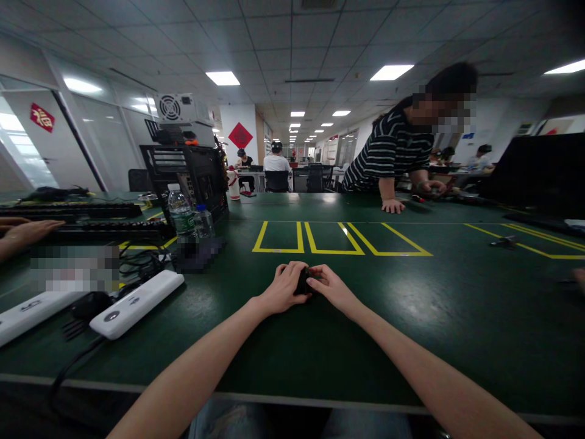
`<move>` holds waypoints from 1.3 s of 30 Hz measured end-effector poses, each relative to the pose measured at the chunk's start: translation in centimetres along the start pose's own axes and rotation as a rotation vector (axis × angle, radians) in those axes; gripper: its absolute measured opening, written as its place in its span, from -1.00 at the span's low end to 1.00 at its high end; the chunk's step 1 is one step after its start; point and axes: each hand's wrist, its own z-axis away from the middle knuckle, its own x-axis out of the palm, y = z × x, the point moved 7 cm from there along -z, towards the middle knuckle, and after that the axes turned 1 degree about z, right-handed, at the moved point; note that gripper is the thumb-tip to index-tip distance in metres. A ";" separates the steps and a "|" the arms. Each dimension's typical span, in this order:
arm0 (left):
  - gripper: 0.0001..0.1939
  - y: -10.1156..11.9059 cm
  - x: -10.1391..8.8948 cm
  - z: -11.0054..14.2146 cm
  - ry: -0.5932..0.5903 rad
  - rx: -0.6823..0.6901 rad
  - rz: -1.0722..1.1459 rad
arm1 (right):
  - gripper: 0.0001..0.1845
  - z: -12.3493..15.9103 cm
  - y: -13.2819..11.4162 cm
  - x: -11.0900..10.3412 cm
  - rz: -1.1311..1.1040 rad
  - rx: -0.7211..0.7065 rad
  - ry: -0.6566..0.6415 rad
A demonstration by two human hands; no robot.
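Note:
Between my two hands is a small black object (303, 281), mostly covered by fingers, so its kind does not show. My left hand (287, 286) is closed around it from the left, fingers over the top and thumb low at the near side. From the right, my right hand (329, 286) pinches at its edge with thumb and fingertips. Both hands are low over the green tabletop (292, 347), in front of three yellow tape outlines (336, 252).
White power strips (137, 303) and cables lie on the left. Behind them stand plastic bottles (181, 213) and an opened black computer case (185, 177). A person in a striped shirt (393, 149) leans on the far side. Another person's hand (30, 233) is at far left.

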 end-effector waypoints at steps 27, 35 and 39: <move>-0.44 -0.2 0.1 -0.1 0.006 -0.005 0.019 | -0.77 0.1 -0.2 0.5 -0.073 -0.087 -0.071; -0.45 -0.2 0.0 0.0 -0.009 -0.007 0.014 | -0.67 -0.1 0.8 0.0 0.024 -0.020 -0.009; -0.46 -0.3 0.1 0.0 -0.002 -0.010 0.011 | -0.69 0.2 0.8 0.3 0.083 -0.052 -0.025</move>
